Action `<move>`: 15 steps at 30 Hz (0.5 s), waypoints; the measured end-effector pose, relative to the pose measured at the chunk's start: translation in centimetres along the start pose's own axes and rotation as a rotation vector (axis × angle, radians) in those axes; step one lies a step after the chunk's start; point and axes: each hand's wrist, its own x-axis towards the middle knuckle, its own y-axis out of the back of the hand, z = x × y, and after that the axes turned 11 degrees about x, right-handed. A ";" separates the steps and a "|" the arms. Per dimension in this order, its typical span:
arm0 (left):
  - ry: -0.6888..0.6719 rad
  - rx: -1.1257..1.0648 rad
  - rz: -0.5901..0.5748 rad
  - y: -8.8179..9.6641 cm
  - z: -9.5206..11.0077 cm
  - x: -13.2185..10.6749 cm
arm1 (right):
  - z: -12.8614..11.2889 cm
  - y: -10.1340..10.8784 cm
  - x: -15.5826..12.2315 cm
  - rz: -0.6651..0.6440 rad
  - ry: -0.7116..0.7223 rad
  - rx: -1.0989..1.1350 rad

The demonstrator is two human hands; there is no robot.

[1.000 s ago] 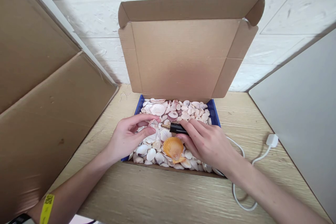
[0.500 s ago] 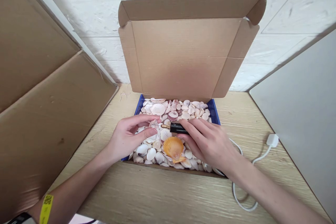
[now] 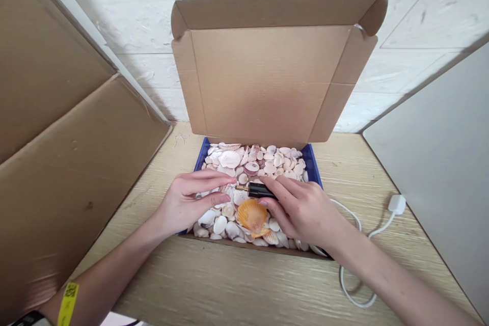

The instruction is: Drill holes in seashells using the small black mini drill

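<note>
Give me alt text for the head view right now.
The right hand holds a black, metal-tipped tool pointed toward the left hand, which is curved around a pinkish shell. Both are over an open cardboard box of mostly pale seashells; an orange shell lies near the right hand.

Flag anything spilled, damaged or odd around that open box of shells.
Nothing looks spilled: the loose shells lie inside the box. One oddity: a faint squiggle on the tabletop, left of the open lid; thread or scratch, too small to tell.

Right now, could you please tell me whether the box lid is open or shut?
Open: the lid stands up at the back, exposing the shells inside.
</note>
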 end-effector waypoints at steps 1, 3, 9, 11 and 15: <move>0.010 -0.006 -0.001 0.0 0.0 0.0 | 0.0 0.0 0.0 0.002 0.007 -0.004; 0.030 -0.011 -0.002 0.0 0.1 0.0 | 0.1 0.1 0.1 0.003 0.015 -0.013; 0.033 0.010 -0.017 0.0 0.1 -0.1 | 0.0 0.1 0.2 0.017 0.019 -0.043; 0.049 0.036 -0.033 0.1 0.0 -0.2 | 0.0 0.1 0.2 0.038 0.020 -0.050; 0.096 0.065 -0.059 0.1 0.0 -0.4 | 0.2 0.0 0.2 0.112 0.013 -0.067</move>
